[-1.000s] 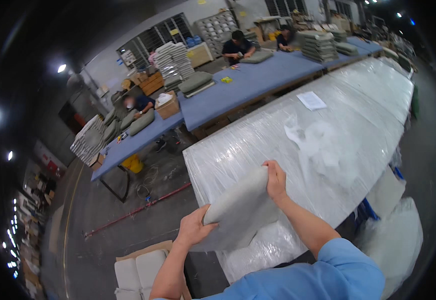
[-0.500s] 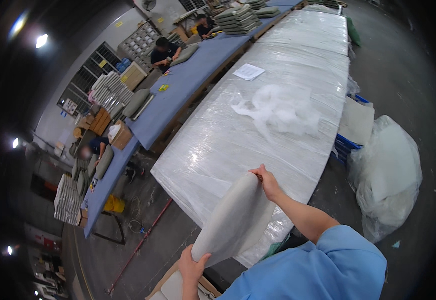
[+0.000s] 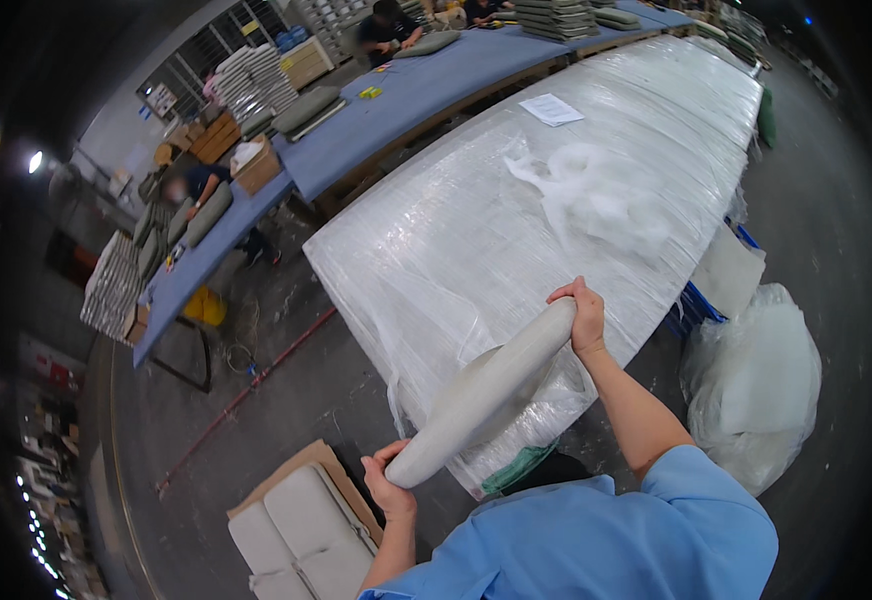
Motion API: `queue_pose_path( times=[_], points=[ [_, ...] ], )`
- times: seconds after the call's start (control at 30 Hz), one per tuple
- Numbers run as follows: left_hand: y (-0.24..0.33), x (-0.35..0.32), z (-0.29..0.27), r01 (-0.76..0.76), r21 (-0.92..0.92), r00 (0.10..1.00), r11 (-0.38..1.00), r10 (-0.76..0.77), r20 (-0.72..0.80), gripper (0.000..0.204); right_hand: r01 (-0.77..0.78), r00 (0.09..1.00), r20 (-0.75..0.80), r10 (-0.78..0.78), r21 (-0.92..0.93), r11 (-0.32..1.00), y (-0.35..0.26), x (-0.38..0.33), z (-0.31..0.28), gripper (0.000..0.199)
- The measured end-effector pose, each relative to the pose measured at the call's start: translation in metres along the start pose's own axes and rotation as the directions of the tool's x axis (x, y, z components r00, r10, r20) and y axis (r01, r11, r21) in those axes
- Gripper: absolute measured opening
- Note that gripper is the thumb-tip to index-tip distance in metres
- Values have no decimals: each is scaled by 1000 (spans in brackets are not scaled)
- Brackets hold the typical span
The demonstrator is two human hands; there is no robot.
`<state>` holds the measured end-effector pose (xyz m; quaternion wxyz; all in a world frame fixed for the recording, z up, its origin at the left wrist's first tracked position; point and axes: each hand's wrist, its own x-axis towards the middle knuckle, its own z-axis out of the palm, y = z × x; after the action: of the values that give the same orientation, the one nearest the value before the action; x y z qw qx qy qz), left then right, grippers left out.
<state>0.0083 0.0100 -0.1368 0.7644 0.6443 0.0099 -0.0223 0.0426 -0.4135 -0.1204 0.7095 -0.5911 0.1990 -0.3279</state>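
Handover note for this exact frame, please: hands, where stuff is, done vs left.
Left hand: grips the near end of the long pale grey padded cushion.
Right hand: grips its far end, above the edge of the long table wrapped in clear plastic film.
Cushion is held edge-up in the air, not laid on the table.
Similar pale cushions in an open cardboard box sit on the floor by the left hand.
Left: cushion is not yet set down anywhere.

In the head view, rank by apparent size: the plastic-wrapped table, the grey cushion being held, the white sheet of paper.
1. Plastic-wrapped table, by far the largest.
2. Grey cushion, held by the left hand and right hand.
3. White sheet of paper, smallest, though also farthest.
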Motion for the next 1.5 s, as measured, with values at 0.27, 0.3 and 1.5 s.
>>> queue_pose_path(
  times=[0.27, 0.3, 1.5],
  points=[
    [26, 1, 5, -121, 361, 992, 925, 123, 19, 60, -230, 973, 42, 226, 139, 963, 49, 18, -17, 78],
    [41, -2, 25, -227, 460, 973, 858, 214, 81, 54, -245, 969, -10, 248, 132, 960, 61, 19, -29, 72],
    [178, 64, 158, -311, 374, 937, 874, 348, -33, 75, -236, 802, 555, 220, -44, 971, 25, 34, 24, 52]
  ],
)
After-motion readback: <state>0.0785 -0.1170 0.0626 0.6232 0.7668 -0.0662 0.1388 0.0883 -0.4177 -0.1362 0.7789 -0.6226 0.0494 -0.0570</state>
